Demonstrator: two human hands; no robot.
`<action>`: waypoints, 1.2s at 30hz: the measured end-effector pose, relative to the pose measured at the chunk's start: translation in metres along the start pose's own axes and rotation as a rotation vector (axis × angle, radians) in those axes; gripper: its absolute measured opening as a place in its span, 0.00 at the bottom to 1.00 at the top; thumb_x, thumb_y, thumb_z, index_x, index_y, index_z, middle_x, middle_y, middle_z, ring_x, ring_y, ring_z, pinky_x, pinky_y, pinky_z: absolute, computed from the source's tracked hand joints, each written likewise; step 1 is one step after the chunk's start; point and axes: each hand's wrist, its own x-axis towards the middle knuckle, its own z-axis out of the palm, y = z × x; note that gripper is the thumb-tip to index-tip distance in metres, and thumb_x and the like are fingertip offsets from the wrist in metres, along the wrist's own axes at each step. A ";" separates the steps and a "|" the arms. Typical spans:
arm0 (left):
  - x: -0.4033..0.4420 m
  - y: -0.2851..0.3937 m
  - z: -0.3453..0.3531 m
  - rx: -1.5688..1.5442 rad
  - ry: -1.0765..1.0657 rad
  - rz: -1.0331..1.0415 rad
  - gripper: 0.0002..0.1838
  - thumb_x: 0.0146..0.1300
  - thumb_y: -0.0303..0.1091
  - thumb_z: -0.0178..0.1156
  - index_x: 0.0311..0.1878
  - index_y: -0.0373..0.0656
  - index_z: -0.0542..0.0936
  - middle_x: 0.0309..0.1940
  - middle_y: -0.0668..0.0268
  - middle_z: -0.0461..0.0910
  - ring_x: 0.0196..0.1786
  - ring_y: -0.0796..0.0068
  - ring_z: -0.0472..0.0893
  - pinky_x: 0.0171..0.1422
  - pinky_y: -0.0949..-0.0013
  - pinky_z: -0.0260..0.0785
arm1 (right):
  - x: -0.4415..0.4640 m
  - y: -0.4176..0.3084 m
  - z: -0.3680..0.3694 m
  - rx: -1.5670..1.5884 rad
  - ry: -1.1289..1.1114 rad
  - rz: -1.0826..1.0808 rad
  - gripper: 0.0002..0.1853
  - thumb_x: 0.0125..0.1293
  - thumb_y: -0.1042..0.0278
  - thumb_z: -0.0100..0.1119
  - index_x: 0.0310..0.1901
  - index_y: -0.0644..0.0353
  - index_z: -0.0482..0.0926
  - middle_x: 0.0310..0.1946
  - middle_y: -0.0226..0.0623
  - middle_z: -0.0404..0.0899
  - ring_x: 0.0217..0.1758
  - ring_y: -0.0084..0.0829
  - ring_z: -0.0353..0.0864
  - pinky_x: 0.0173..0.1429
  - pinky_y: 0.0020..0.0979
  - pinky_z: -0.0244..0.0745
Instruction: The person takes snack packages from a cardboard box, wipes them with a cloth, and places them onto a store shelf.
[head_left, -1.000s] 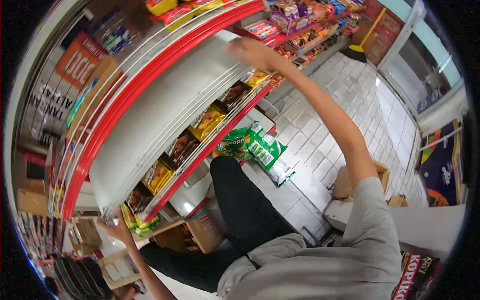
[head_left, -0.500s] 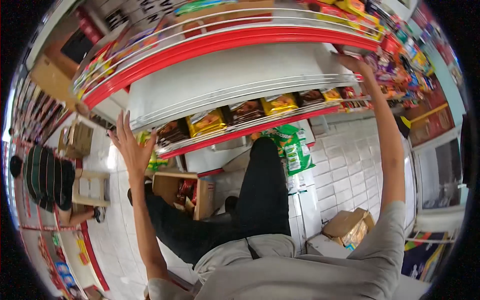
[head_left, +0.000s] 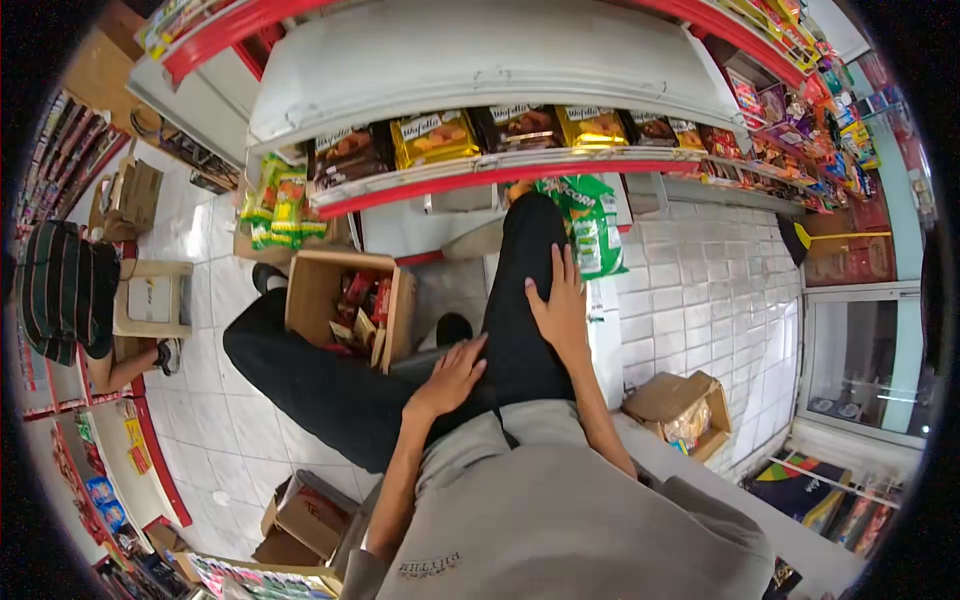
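The scene is brightly and fairly evenly lit — pale, cool light that gives the tiled floor (head_left: 690, 290) a soft sheen, a whitish glare patch on the tiles at the left and a brighter wash by the glass door (head_left: 865, 350), while the black trousers (head_left: 525, 290) sink into deep tone with few folds readable. A wide fisheye lens bows the shelf (head_left: 500, 60) into an arc and stretches things towards a round, black-cornered edge with a thin bluish fringe — the middle is reasonably sharp, but small packet print near the rim is too soft to read.
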 end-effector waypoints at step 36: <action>-0.028 -0.026 -0.021 0.033 0.354 -0.278 0.21 0.71 0.40 0.58 0.62 0.37 0.77 0.61 0.55 0.76 0.67 0.54 0.72 0.79 0.56 0.57 | 0.176 0.162 0.264 0.200 -1.003 0.018 0.33 0.78 0.60 0.51 0.80 0.62 0.61 0.76 0.44 0.67 0.78 0.38 0.67 0.80 0.35 0.60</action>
